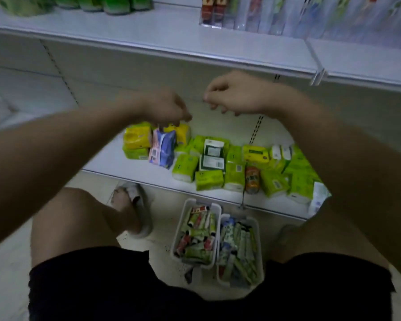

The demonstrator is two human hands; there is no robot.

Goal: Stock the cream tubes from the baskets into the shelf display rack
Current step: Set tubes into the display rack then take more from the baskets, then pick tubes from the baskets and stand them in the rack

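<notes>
**Bare arms, dark shorts, pale slide sandal**

The person wore dark, near-black fabric shorts (97, 286) that ended above the knees, leaving both legs bare below the hem. Both forearms were uncovered, with no sleeve reaching into view. The left hand (166, 107) and the right hand (232, 95) were bare. One foot wore a pale grey open-toed slide sandal (137, 207) with a broad strap across the top.

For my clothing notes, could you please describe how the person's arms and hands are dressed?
Both forearms are bare, with no sleeves in view. The left hand and right hand wear no gloves; no watch or ring is visible, though the picture is blurred.
</notes>
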